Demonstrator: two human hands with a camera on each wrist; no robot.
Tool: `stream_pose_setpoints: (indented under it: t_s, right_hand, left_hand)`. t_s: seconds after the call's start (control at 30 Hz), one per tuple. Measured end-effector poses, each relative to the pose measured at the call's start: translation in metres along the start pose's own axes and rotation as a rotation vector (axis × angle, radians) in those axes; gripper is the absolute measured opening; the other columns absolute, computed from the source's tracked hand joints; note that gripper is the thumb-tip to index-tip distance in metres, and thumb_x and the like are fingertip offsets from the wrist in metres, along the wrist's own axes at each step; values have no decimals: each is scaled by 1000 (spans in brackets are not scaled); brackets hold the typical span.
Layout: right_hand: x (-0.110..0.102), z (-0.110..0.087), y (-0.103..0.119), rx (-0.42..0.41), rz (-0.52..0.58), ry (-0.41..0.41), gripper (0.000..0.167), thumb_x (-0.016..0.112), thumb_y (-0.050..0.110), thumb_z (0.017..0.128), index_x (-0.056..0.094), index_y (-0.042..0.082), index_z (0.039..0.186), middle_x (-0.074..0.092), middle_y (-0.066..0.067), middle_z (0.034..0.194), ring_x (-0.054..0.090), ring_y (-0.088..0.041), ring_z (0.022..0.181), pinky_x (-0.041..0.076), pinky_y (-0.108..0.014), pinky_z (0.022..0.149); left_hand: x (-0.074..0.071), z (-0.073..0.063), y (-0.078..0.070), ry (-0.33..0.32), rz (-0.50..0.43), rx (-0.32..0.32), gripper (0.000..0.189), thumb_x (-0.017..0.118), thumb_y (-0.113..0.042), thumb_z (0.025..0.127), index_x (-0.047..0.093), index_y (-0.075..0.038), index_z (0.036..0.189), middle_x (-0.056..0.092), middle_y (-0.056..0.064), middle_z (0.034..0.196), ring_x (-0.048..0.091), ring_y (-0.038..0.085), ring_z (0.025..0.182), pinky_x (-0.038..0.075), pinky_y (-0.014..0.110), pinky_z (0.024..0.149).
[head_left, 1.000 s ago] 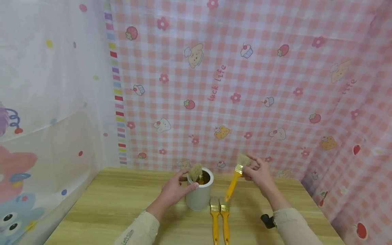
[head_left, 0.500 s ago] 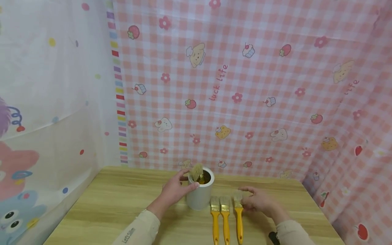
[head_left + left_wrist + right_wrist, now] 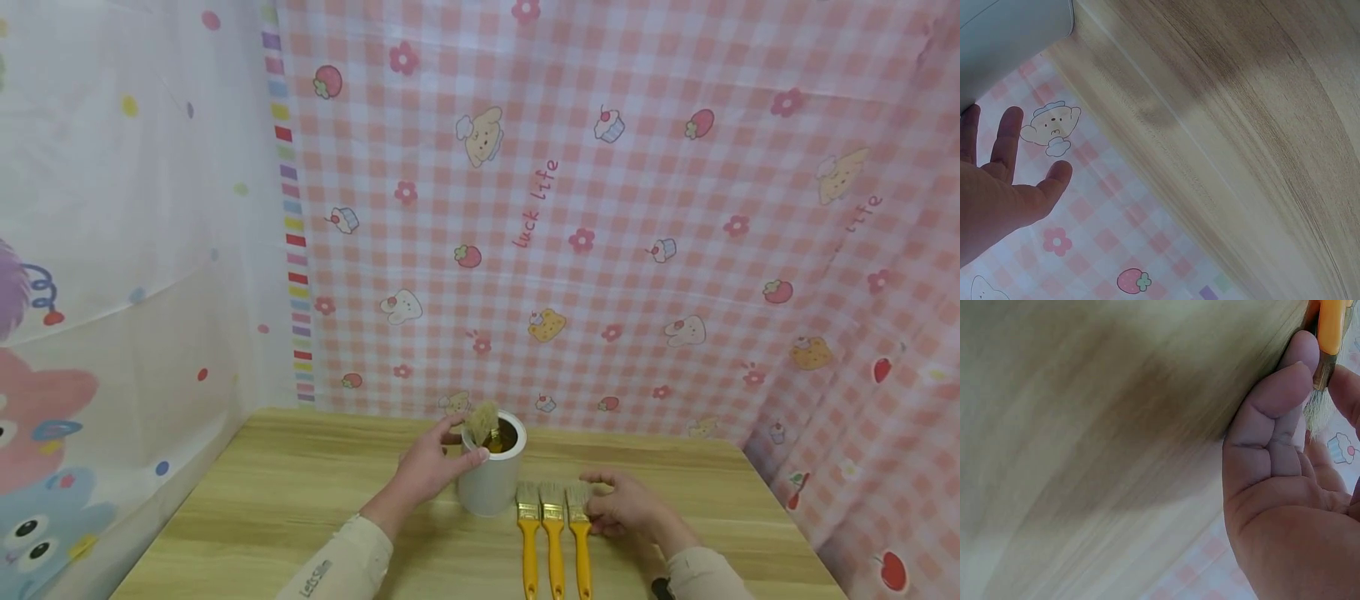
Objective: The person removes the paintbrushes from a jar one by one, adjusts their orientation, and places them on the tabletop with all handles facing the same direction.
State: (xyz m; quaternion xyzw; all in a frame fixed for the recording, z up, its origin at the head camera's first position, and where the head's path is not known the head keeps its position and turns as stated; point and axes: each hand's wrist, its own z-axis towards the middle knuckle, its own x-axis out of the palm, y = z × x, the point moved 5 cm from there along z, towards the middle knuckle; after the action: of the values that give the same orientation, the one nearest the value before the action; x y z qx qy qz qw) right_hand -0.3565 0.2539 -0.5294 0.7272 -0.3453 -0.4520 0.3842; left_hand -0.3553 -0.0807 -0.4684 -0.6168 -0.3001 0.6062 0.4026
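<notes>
A white can [image 3: 487,492] stands upright on the wooden table, with the pale bristles of a paintbrush [image 3: 482,422] poking above its rim. My left hand [image 3: 427,465] holds the can near its top, thumb at the front and fingers behind. In the left wrist view the fingertips [image 3: 970,112] reach the can's wall. Beside the can lie three yellow-handled paintbrushes in a row, bristles pointing away: a left brush [image 3: 529,546], a middle brush [image 3: 555,546] and a right brush [image 3: 581,546]. My right hand [image 3: 633,507] pinches the right brush around its metal band, fingers curled.
The wooden table [image 3: 300,500] ends at a pink checked cloth [image 3: 570,283] hanging behind it. A white patterned cloth [image 3: 150,250] hangs on the left, and pink cloth continues on the right. A small black object [image 3: 662,588] shows by the right sleeve.
The right hand has lowered a raised paintbrush onto the table and slid it left against the other two. The left hand has stayed on the can.
</notes>
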Motion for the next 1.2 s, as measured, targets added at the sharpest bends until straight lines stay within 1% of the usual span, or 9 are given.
stream_pose_setpoints:
  t_s: [0.27,0.5,0.63,0.93,1.2]
  right_hand:
    - [-1,0,-2,11,-42,-14,69,73,9,94,46,0,158,76,-12,93,71,-19,72,55,-30,64]
    - [-2,1,-4,1,-64,-9,66,72,12,99,46,1,159,77,-13,96,71,-20,74,55,-32,66]
    - [-3,1,-6,6,-64,-12,64,71,13,100,47,1,158,77,-13,96,71,-21,75,56,-33,67]
    - [-4,1,-6,2,-67,-23,64,72,15,101,47,2,159,77,-12,96,72,-21,76,57,-34,67]
    - [-4,1,-7,-1,-62,-21,65,71,16,101,45,2,160,77,-13,98,72,-21,77,58,-35,69]
  left_hand:
    - [1,0,0,-3,3,0,78,81,-53,93,49,-27,160,66,20,146,65,46,132,54,68,104]
    - [1,-2,-1,-2,-7,-7,77,81,-51,94,49,-26,160,64,21,147,63,47,133,55,66,103]
    - [1,-2,-2,-3,-5,-5,77,80,-51,94,49,-25,160,65,21,147,63,47,134,55,66,103]
    - [2,0,1,-3,-10,-6,77,80,-53,94,48,-27,160,64,20,148,63,47,135,55,66,104]
    - [3,1,1,-4,-12,-12,79,80,-53,94,48,-26,161,64,20,148,63,46,134,55,66,104]
